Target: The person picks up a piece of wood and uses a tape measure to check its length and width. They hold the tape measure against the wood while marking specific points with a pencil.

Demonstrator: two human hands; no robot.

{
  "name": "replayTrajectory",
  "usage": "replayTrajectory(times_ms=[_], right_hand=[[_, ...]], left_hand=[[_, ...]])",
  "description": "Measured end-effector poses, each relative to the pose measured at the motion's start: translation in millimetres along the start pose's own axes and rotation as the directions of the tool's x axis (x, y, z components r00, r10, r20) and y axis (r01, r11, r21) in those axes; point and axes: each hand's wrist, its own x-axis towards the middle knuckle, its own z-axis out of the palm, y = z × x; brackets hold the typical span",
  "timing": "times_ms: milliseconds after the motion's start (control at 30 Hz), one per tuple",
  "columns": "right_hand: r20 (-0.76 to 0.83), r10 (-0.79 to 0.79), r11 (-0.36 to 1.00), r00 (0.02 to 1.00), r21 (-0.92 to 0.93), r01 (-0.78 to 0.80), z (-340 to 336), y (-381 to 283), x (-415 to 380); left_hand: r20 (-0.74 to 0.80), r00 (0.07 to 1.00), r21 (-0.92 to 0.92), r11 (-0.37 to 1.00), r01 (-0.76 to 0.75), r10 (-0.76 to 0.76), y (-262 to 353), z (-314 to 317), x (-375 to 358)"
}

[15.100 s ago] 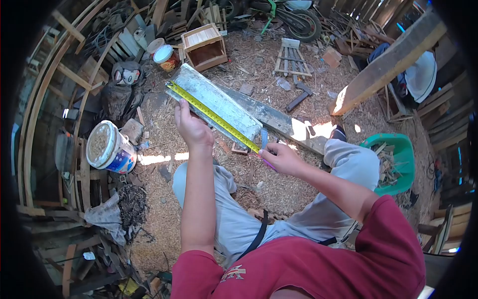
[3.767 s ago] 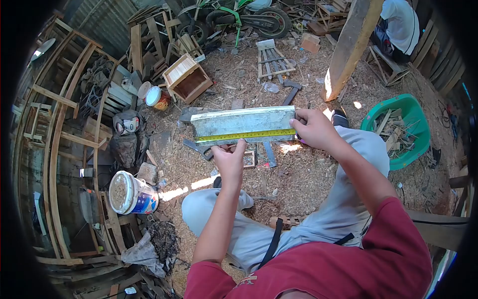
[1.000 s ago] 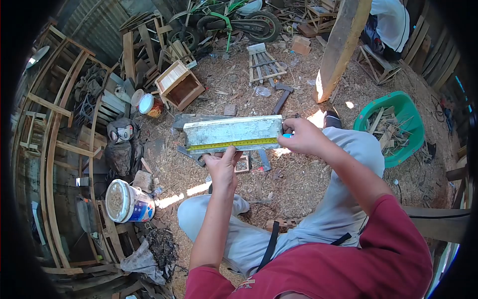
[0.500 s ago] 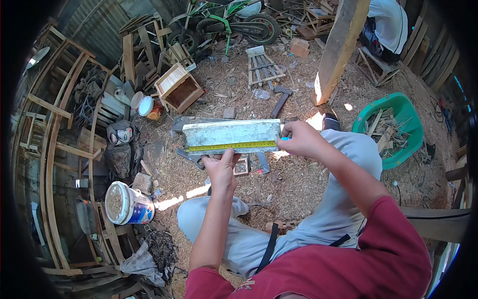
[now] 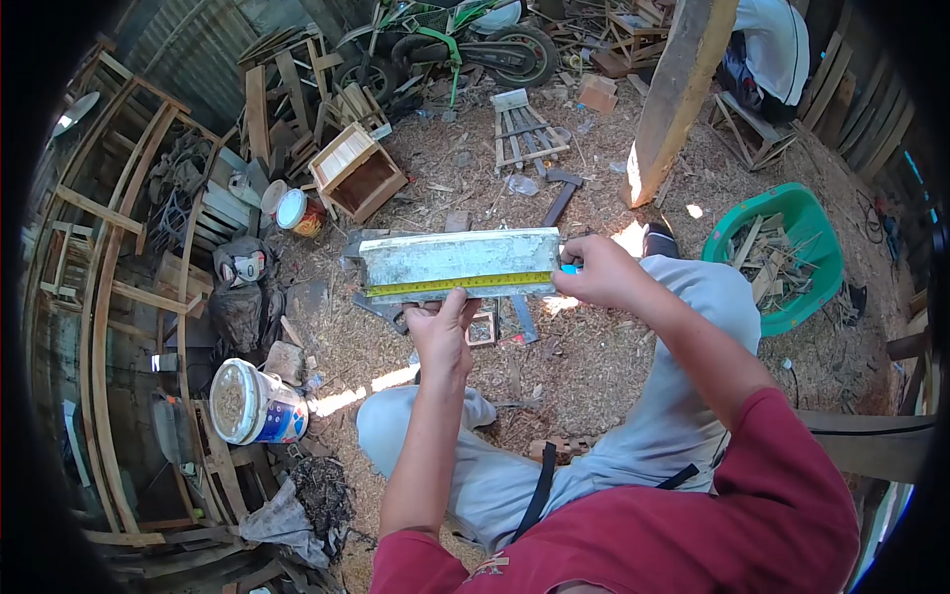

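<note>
Pinching the board (image 5: 457,257) and yellow tape (image 5: 465,284), left hand (image 5: 440,332) below, right hand (image 5: 594,272) gripping its end.

left hand (image 5: 440,332) raised below the plank (image 5: 457,259), fingers curled up against it; right hand (image 5: 597,273) pinched at its right end.

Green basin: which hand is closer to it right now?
Right. The right hand grips the board's right end, on the side toward the green basin. The left hand supports the board from below near its middle, farther from the basin.
</note>
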Motion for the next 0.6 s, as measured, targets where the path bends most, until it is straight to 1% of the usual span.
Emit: replayTrajectory(times_ms=[100,267,400,500,600], right_hand=[[-0.016,-0.009,1.000,1.000,0.030,0.009,-3,-2,-1],[-0.021,-0.036,0.998,0.999,0.048,0.037,1,9,4],[-0.024,-0.014,0.999,1.000,0.041,0.015,-5,0,-1],[-0.041,-0.017,0.999,0.999,0.026,0.018,-6,0,-1],[-0.044,-0.008,0.999,0.999,0.035,0.009,-7,2,-2]], left_hand=[[0.008,1.000,-0.022,1.000,-0.015,0.015,2,1,2],[0.008,1.000,0.005,1.000,-0.021,0.021,10,6,-2],[0.004,1.000,0.006,1.000,-0.013,0.013,10,8,-1],[0.032,0.999,-0.015,1.000,-0.020,0.020,11,12,-2],[0.031,0.998,0.010,0.999,-0.051,0.050,10,11,-2]])
